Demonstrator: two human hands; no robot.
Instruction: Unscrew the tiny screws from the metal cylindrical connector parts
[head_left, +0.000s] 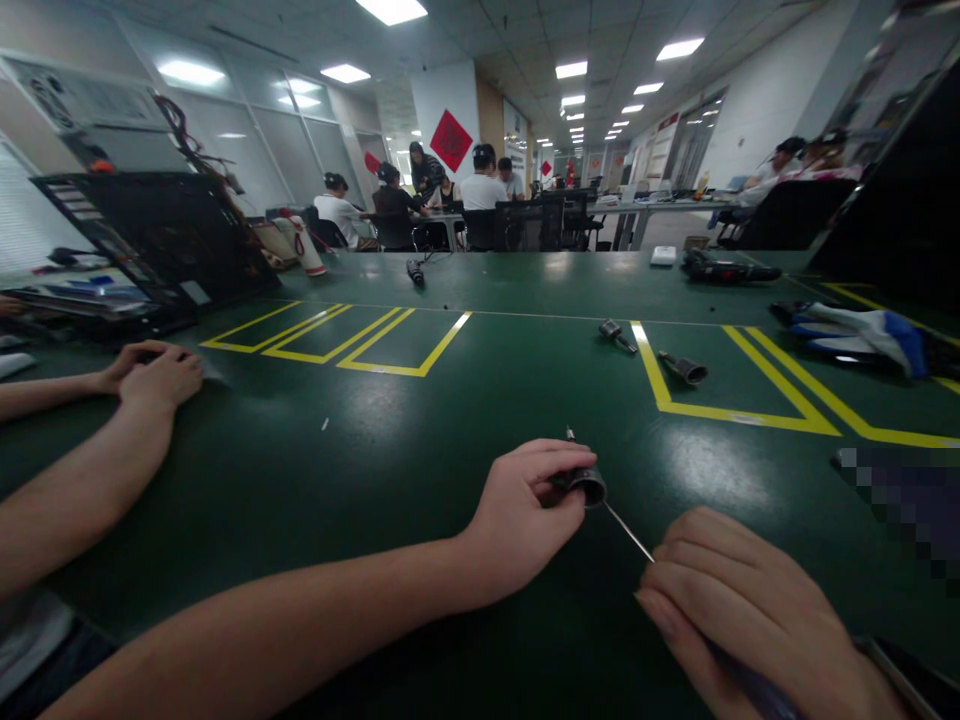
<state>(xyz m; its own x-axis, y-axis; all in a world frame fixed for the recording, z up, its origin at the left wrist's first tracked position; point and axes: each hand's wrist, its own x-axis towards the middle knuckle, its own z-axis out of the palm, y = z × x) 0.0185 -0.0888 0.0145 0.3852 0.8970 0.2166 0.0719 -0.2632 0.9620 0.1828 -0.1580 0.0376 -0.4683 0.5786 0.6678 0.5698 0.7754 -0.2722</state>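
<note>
My left hand (521, 505) is closed around a small dark cylindrical part (590, 486), its round open end turned toward me and to the right. A thin tip (570, 434) sticks out beyond my fingers at its far end. In my right hand (739, 605) is a slim tool that looks like a screwdriver (628, 530); its straight metal shaft reaches to the lower rim of the part's opening. Whether the tip is inside or only touching the rim, I cannot tell. My fingers cover most of the tool's dark handle.
The green table (375, 455) carries yellow tape outlines (739, 413). Two similar dark parts (684, 368) lie ahead on the right, near blue-white gloves (862, 330) and a black tool (727, 268). At left rest another person's hands (161, 372). A black object (415, 272) lies farther back.
</note>
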